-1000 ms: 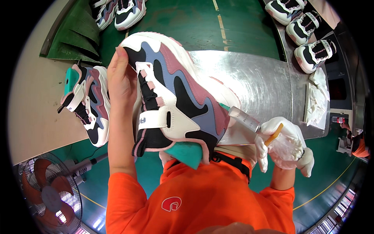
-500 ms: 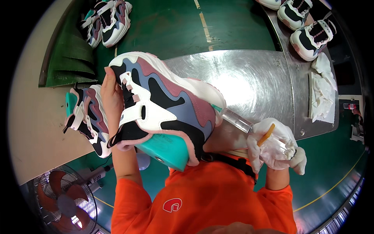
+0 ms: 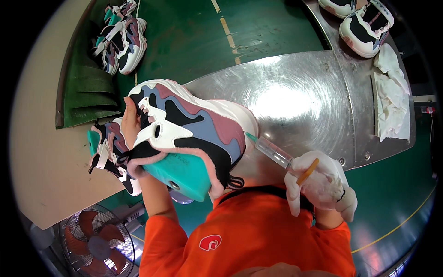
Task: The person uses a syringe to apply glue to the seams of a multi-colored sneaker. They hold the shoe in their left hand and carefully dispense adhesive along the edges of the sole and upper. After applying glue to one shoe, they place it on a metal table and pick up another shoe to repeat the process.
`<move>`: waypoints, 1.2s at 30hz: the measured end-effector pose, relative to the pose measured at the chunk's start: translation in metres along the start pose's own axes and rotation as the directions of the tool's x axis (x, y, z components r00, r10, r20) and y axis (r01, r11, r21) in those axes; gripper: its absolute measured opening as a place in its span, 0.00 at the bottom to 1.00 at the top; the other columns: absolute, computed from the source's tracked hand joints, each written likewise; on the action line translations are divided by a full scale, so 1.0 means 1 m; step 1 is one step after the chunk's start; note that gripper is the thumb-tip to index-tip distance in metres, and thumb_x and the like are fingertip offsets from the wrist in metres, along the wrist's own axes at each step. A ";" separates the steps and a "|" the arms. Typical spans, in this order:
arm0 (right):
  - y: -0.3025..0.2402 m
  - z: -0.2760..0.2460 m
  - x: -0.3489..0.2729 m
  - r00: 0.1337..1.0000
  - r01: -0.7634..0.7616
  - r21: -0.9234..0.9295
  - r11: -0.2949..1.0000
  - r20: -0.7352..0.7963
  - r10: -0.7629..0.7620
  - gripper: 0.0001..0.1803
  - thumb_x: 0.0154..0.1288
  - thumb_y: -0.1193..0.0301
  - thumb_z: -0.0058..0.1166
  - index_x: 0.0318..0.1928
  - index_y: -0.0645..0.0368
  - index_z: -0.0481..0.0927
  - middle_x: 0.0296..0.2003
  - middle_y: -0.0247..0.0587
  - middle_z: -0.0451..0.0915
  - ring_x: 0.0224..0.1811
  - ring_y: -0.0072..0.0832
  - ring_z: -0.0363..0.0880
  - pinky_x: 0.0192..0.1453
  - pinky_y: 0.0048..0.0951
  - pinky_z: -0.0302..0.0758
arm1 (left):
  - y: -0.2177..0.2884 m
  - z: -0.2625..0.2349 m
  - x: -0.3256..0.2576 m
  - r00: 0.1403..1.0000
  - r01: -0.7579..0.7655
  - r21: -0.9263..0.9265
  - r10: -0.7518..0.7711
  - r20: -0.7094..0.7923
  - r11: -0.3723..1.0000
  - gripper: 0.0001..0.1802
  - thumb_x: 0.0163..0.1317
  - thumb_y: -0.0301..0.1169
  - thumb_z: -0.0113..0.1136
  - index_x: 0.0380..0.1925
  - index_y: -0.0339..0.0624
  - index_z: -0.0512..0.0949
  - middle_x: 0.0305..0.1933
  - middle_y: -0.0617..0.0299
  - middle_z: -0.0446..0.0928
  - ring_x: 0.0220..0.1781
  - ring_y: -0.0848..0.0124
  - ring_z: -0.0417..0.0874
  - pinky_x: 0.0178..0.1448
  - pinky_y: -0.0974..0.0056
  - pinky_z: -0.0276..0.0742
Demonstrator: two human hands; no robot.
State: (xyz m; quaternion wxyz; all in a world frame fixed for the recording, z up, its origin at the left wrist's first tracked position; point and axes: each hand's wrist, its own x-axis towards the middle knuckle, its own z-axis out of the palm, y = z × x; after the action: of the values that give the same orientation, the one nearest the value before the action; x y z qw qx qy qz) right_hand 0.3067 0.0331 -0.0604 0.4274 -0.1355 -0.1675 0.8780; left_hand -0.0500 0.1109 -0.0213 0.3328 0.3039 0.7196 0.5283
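My bare left hand [image 3: 131, 121] grips a chunky sneaker [image 3: 214, 122] near its toe, its palm and most fingers hidden behind the shoe. White, black, blue-grey and mauve panels cover the sneaker, and a teal shoe last [image 3: 187, 173] fills its opening. In my right hand [image 3: 323, 177], which wears a white glove, is a clear syringe [image 3: 273, 151] with a green tip. That tip meets the shoe's side close to the heel, by the line between upper and white sole. A thin orange-yellow stick [image 3: 308, 171] also pokes out from the gloved fingers.
A round-edged metal plate [image 3: 314, 92] lies beyond the shoe, beside a green conveyor belt [image 3: 184, 41]. Another sneaker [image 3: 108, 150] rests on the tan board [image 3: 55, 175] at left. More sneakers [image 3: 131, 46] stand far left and far right. White cloths [image 3: 390, 99] lie right; a fan [image 3: 99, 247] stands lower left.
The sneaker has shifted left and turned slightly, bringing its heel loop into sight. The syringe tip sits at a slightly different spot along the heel edge. The whole view has also shifted.
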 end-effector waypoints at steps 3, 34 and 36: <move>0.001 -0.004 0.000 0.994 0.048 0.015 0.999 0.093 -0.049 0.58 0.28 0.53 0.80 0.58 0.75 0.66 0.37 0.60 0.76 0.24 0.45 0.79 0.25 0.37 0.80 | -0.003 -0.008 -0.006 0.974 -0.208 0.274 0.174 0.143 0.939 0.25 0.75 0.48 0.44 0.35 0.37 0.76 0.28 0.66 0.77 0.29 0.79 0.75 0.36 0.74 0.73; 0.040 -0.029 0.019 0.870 0.256 0.151 0.955 0.394 -0.296 0.62 0.31 0.72 0.76 0.65 0.81 0.50 0.55 0.63 0.64 0.49 0.42 0.76 0.50 0.35 0.80 | -0.029 -0.064 -0.103 0.989 0.130 -0.008 -0.129 0.072 0.991 0.25 0.58 0.34 0.58 0.52 0.30 0.69 0.52 0.47 0.78 0.51 0.59 0.82 0.52 0.55 0.83; 0.041 -0.028 0.020 0.865 0.249 0.142 0.958 0.412 -0.286 0.63 0.31 0.72 0.76 0.66 0.81 0.49 0.55 0.62 0.64 0.49 0.41 0.76 0.52 0.35 0.79 | -0.030 -0.068 -0.118 0.980 0.178 -0.014 -0.176 0.092 0.984 0.26 0.62 0.37 0.56 0.56 0.30 0.67 0.54 0.47 0.77 0.52 0.58 0.82 0.52 0.55 0.84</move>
State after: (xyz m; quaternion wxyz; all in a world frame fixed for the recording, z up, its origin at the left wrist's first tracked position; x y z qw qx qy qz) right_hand 0.2770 0.0302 -0.1045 0.5031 0.1032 -0.2375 0.8245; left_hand -0.0368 -0.0274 -0.0170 0.4138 0.2586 0.7220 0.4905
